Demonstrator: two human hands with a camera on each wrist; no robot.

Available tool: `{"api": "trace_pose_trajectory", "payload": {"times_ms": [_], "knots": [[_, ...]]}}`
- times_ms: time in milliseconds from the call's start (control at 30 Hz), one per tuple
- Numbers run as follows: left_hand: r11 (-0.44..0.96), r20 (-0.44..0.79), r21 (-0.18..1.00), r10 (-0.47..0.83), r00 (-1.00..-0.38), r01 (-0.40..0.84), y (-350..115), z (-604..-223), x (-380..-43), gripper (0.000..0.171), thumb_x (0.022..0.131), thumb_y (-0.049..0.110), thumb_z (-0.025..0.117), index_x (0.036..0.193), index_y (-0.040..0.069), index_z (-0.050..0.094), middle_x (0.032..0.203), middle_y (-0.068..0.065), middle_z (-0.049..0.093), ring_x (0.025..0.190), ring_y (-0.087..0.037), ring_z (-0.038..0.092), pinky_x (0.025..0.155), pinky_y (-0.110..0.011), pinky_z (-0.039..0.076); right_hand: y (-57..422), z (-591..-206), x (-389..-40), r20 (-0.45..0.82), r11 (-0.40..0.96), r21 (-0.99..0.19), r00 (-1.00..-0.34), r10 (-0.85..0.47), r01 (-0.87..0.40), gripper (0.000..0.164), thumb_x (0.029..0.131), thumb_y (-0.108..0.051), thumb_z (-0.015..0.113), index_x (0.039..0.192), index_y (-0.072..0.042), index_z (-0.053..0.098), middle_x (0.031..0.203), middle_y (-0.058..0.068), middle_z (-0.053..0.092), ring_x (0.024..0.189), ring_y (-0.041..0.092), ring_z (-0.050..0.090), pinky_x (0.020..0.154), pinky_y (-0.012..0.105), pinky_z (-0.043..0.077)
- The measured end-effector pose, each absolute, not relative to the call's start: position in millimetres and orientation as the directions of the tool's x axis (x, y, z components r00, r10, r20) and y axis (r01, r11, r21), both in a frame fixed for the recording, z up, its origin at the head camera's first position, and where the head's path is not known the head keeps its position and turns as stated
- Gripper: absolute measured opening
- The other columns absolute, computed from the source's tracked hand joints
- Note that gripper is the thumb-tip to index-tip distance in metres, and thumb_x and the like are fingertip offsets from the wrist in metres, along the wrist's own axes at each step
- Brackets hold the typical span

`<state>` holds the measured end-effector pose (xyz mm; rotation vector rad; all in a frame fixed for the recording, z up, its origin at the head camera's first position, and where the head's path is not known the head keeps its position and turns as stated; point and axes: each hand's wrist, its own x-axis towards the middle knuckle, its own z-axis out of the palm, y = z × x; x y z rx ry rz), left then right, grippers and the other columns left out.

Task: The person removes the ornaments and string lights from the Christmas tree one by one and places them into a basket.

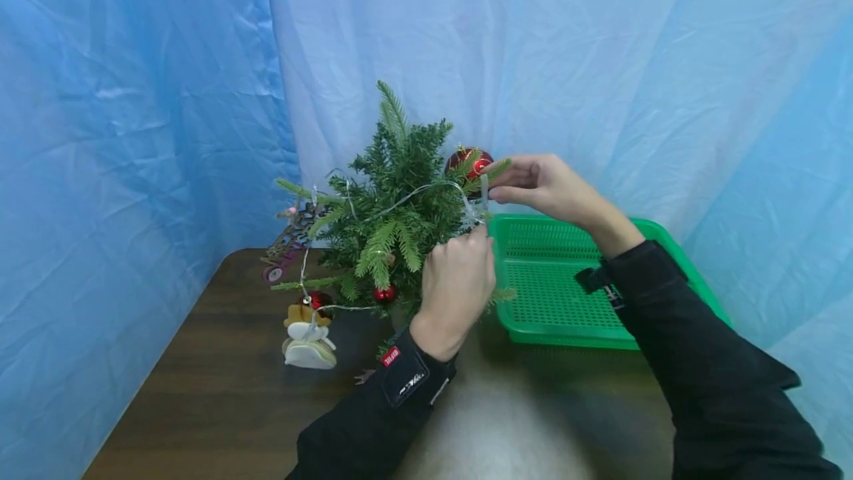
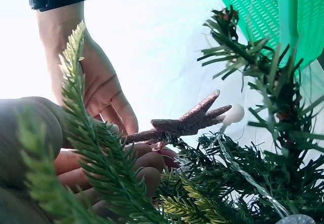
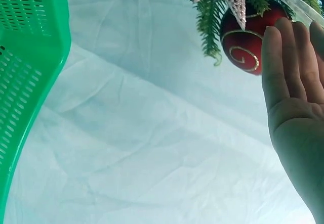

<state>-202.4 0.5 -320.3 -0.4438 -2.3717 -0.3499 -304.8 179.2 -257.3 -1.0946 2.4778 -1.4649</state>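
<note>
A small artificial Christmas tree [image 1: 400, 191] stands on the table, hung with a clear-wired light string [image 1: 416, 191]. At its right side is a glittery star ornament [image 2: 185, 123], seen nearly edge-on in the head view. My left hand [image 1: 460, 287] has its fingers curled at the star's lower end, holding it close to the branches; its grip is partly hidden behind a twig. My right hand [image 1: 543, 184] reaches in from the right, fingers extended, fingertips right at the star. A large red bauble [image 3: 248, 42] with a gold swirl hangs behind the star, beside the right fingers.
A green plastic basket [image 1: 566, 339] stands on the table right of the tree, under the right forearm. Small red baubles [image 1: 384, 294], a white-and-tan ornament [image 1: 309, 350] and a purple-wheeled ornament [image 1: 283, 258] hang at the tree's front and left. Blue curtains [image 1: 600, 58] surround the dark wooden table [image 1: 200, 391].
</note>
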Motion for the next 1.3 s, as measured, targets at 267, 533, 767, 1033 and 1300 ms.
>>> {"api": "trace_pose_trajectory", "payload": {"times_ms": [267,533,767,1033,1300], "knots": [[0.899,0.682,0.146,0.211,-0.701,0.412,0.3,-320.4,-202.7,0.022,0.103,0.021,0.061,0.09,0.007,0.073,0.067,-0.004,0.068,0.054,-0.02,0.066,0.046,-0.031,0.051,175.2,-260.9,-306.3,0.279,0.269,-0.809,-0.744,-0.607,-0.523,0.036,0.098,-0.004,0.067,0.132,0.003,0.061,0.113,0.021,0.071,0.1,0.02,0.071,0.091,0.034,0.056],[0.896,0.705,0.145,0.204,-0.679,0.42,-0.4,-322.6,-203.5,0.019,0.1,0.017,0.063,0.087,0.007,0.072,0.064,-0.004,0.066,0.049,-0.018,0.062,0.042,-0.028,0.047,174.4,-260.3,-307.6,0.284,0.234,-0.825,-0.734,-0.617,-0.515,0.036,0.097,-0.002,0.067,0.132,0.005,0.06,0.11,0.022,0.071,0.101,0.03,0.071,0.089,0.035,0.057],[0.879,0.727,0.168,0.195,-0.658,0.446,-1.0,-323.7,-203.0,0.022,0.102,0.014,0.058,0.082,0.01,0.067,0.062,-0.003,0.063,0.048,-0.017,0.061,0.042,-0.027,0.045,175.2,-259.6,-308.4,0.293,0.234,-0.823,-0.74,-0.605,-0.517,0.032,0.097,-0.001,0.067,0.128,0.006,0.062,0.108,0.02,0.072,0.098,0.03,0.072,0.086,0.036,0.058],[0.844,0.748,0.224,0.172,-0.641,0.487,0.3,-325.0,-204.9,0.019,0.102,0.012,0.058,0.099,0.004,0.075,0.064,-0.005,0.066,0.047,-0.015,0.06,0.04,-0.025,0.044,179.1,-256.5,-304.7,0.284,0.252,-0.822,-0.752,-0.595,-0.51,0.02,0.099,-0.007,0.066,0.115,0.005,0.067,0.106,0.022,0.072,0.091,0.031,0.073,0.083,0.041,0.059],[0.828,0.77,0.233,0.163,-0.617,0.51,1.8,-323.6,-205.7,0.018,0.1,0.011,0.061,0.106,0.002,0.075,0.072,-0.007,0.071,0.05,-0.017,0.064,0.041,-0.026,0.047,183.3,-253.3,-304.6,0.288,0.263,-0.82,-0.764,-0.577,-0.508,0.023,0.1,-0.013,0.067,0.117,0.003,0.069,0.109,0.024,0.07,0.092,0.032,0.072,0.083,0.041,0.059]]}}
